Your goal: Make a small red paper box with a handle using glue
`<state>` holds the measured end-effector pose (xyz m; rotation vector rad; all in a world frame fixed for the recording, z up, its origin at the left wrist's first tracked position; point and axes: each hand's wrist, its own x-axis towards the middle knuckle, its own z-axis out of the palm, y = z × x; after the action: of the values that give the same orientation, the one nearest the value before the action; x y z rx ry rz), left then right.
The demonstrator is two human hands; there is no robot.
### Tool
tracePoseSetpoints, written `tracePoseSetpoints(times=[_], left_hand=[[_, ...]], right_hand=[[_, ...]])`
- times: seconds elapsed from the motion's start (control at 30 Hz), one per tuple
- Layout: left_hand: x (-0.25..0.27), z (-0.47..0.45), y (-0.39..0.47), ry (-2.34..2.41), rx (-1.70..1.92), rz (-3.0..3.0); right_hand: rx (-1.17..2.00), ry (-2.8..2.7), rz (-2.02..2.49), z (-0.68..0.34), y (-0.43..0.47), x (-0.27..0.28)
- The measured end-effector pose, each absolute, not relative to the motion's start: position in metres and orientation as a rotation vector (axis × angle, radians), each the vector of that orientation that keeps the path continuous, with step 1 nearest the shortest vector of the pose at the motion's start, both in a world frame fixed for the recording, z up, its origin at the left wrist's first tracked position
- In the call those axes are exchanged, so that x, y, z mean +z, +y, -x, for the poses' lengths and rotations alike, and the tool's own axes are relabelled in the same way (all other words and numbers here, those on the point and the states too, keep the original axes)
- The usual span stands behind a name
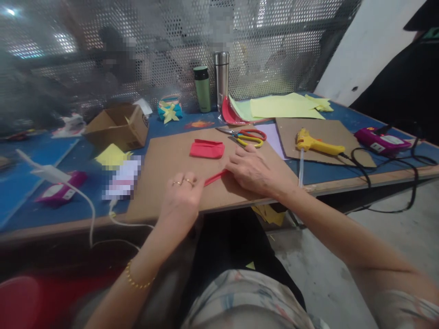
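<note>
A narrow red paper strip runs between my two hands, just over the brown cardboard sheet. My left hand, with rings on its fingers, is closed on the strip's left end. The other end is under the curled fingers of my right hand, which rests on the cardboard. Beyond them lies a folded red paper piece. Scissors with red and yellow handles lie just past my right hand, blades pointing left.
A yellow glue gun lies on a second cardboard piece at right, its cable near a purple power strip. At the back stand a green tumbler, a steel flask and yellow paper. An open carton sits left.
</note>
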<state>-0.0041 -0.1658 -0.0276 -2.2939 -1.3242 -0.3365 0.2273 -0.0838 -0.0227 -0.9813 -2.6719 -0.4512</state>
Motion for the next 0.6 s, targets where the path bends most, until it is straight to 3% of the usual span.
tracePoseSetpoints(times=[0.37, 0.6], left_hand=[[-0.029, -0.014, -0.163, -1.261, -0.085, 2.329], [-0.022, -0.019, -0.161, -1.247, -0.088, 2.347]], right_hand=[[-0.525, -2.689, 0.910, -0.229, -0.090, -0.031], [-0.380, -2.718, 0.917, -0.234, -0.092, -0.031]])
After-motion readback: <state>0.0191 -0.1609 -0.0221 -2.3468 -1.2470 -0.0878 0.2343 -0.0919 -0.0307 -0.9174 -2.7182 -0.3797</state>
